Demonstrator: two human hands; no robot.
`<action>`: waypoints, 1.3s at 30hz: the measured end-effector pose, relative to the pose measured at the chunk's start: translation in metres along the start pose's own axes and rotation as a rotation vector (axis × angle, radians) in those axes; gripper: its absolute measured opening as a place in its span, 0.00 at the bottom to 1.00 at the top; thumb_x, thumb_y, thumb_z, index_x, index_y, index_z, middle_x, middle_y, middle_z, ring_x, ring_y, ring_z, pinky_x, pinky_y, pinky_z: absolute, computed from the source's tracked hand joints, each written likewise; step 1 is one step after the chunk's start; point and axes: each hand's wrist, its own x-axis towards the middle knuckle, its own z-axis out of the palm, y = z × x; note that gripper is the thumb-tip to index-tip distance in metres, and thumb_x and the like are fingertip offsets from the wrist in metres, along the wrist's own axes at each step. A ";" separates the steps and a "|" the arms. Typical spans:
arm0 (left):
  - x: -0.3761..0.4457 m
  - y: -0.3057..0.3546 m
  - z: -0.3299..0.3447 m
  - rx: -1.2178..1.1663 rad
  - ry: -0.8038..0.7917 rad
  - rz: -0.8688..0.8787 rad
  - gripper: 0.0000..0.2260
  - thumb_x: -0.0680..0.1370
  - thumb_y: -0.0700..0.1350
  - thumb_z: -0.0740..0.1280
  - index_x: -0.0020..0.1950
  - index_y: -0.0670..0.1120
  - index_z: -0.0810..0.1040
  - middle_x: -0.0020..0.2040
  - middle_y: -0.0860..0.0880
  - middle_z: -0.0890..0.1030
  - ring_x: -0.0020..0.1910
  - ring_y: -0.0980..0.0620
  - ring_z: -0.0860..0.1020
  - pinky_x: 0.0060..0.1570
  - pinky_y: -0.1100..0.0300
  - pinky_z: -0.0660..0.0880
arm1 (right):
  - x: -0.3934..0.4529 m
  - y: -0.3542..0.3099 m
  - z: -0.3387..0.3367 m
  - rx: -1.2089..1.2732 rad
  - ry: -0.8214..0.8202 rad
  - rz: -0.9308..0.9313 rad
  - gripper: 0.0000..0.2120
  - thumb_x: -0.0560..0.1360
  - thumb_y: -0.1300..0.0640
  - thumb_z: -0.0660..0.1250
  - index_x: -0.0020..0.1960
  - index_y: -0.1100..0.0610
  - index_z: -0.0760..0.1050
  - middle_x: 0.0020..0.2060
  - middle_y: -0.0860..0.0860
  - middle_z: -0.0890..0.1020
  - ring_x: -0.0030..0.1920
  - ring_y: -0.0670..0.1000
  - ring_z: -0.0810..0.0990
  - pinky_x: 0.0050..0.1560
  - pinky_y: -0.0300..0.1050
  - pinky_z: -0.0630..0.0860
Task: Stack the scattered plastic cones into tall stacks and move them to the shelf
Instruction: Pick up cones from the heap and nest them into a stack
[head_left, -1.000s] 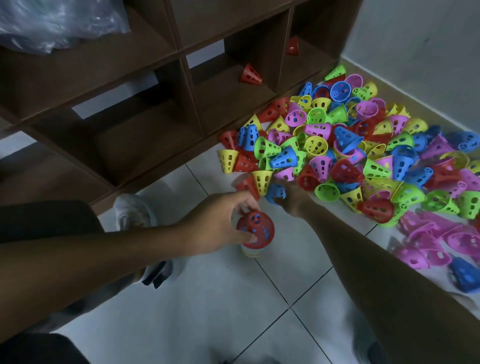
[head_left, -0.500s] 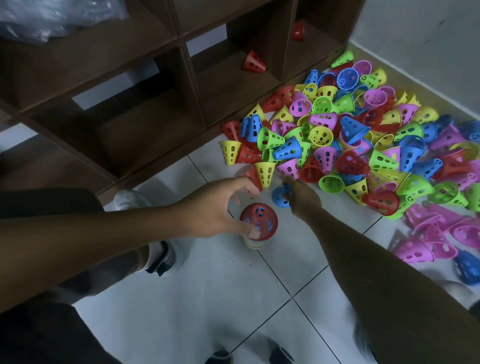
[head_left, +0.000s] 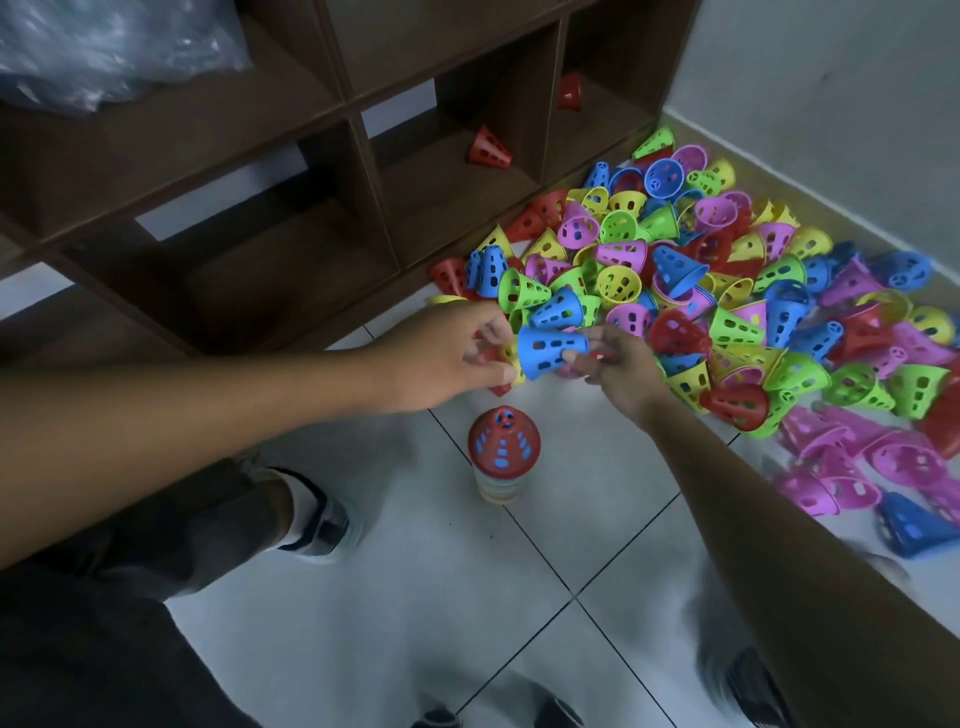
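Blue plastic, a perforated cone (head_left: 551, 349), is held on its side between both hands above the tiled floor (head_left: 395, 597). To the left of the grip, the left hand (head_left: 441, 358) is curled, its fingertips at the cone's wide rim. On the right, the narrow end is pinched by the right hand (head_left: 618, 364). Just below the grip a stack (head_left: 503, 457) topped by a red cone stands upright. Right of the grip the scattered pile (head_left: 727, 291) is spread; beyond it stands the brown shelf (head_left: 332, 171).

Cone pile (head_left: 727, 291) right of stack (head_left: 503, 452); shelf (head_left: 311, 171) behind.
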 end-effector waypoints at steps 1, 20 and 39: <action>0.001 0.001 -0.001 0.041 0.014 0.006 0.18 0.76 0.53 0.74 0.64 0.50 0.76 0.61 0.55 0.78 0.52 0.59 0.77 0.43 0.75 0.68 | -0.003 -0.010 -0.003 0.031 -0.030 -0.005 0.08 0.76 0.67 0.71 0.51 0.59 0.75 0.47 0.56 0.81 0.38 0.46 0.84 0.37 0.34 0.77; -0.016 0.027 0.000 0.062 0.285 -0.011 0.22 0.71 0.56 0.77 0.59 0.50 0.75 0.54 0.54 0.79 0.52 0.56 0.77 0.51 0.54 0.78 | -0.031 -0.107 0.009 0.038 -0.441 -0.191 0.13 0.77 0.61 0.69 0.60 0.64 0.78 0.55 0.59 0.85 0.55 0.59 0.84 0.58 0.50 0.81; -0.038 0.012 0.028 -0.400 0.075 -0.077 0.20 0.70 0.48 0.80 0.58 0.54 0.76 0.53 0.56 0.82 0.56 0.59 0.80 0.53 0.63 0.78 | 0.031 0.075 -0.086 -0.806 0.234 0.118 0.16 0.76 0.52 0.72 0.60 0.59 0.81 0.61 0.61 0.79 0.58 0.62 0.79 0.58 0.47 0.73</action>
